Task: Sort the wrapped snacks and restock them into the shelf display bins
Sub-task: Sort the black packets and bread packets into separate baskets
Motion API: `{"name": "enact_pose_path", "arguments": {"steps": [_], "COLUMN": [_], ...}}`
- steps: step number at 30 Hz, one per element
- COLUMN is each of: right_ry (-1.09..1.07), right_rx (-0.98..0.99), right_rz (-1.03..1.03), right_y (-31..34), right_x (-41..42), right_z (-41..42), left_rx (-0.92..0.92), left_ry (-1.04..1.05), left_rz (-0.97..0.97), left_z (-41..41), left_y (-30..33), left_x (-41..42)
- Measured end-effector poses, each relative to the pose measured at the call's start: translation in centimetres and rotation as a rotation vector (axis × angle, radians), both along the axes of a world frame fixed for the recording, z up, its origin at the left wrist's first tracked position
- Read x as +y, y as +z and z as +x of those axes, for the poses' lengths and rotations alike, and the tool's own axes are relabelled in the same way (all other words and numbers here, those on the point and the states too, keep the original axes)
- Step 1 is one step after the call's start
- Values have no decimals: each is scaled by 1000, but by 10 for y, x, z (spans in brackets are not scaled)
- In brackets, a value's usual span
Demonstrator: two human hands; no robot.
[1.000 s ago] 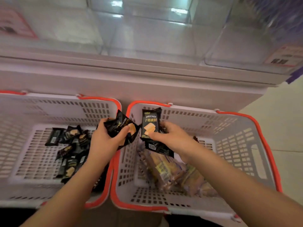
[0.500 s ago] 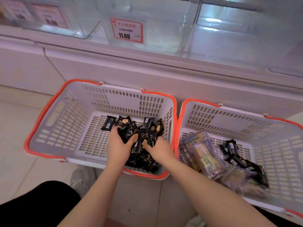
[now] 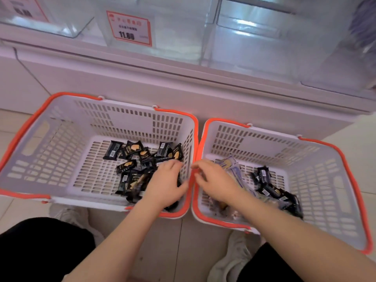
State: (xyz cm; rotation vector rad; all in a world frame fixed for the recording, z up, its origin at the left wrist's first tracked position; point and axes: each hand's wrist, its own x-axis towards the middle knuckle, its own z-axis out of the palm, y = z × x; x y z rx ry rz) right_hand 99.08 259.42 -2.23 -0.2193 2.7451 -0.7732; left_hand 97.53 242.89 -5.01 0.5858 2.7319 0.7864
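Observation:
Two white baskets with orange rims stand side by side on the floor. The left basket [image 3: 61, 143] holds a pile of small black snack packs [image 3: 138, 159] with a yellow cake picture. In the right basket [image 3: 317, 180] lie several clear-wrapped yellow snacks [image 3: 231, 166] and a smaller heap of black packs [image 3: 270, 188]. My left hand [image 3: 164, 184] hovers over the right edge of the left basket, fingers apart, holding nothing. My right hand [image 3: 213, 180] is just inside the left wall of the right basket, fingers spread above the clear-wrapped snacks.
Clear plastic display bins [image 3: 254, 37] sit on the white shelf above the baskets; one carries a red-framed price tag [image 3: 130, 28] reading 11.80. My shoes [image 3: 232, 259] and dark trouser legs are below the baskets on a tiled floor.
Both hands let go of the black packs into the left basket. My right hand then crossed to the right basket; my left hand shifted toward the left basket's right edge.

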Motion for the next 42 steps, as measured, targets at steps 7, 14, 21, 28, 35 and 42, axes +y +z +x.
{"name": "enact_pose_path", "arguments": {"steps": [7, 14, 21, 28, 35, 42], "right_ry": [-44, -478, -600, -626, -588, -611], "right_rx": [-216, -475, -454, -560, -607, -446], "right_rz": [285, 295, 362, 380, 495, 354], "right_y": [2, -64, -136, -178, -200, -208], "right_x": [152, 272, 312, 331, 336, 333], "right_z": [22, 77, 81, 66, 50, 54], "left_rx": [77, -102, -67, 193, 320, 203], "left_ry": [-350, -656, -900, -1132, -1270, -1033], "left_rz": [109, -200, -564, -593, -645, -648], "left_z": [-3, -17, -44, -54, -56, -66], "left_y": [19, -34, -92, -147, -188, -192], "left_x": [114, 216, 301, 358, 390, 380]}}
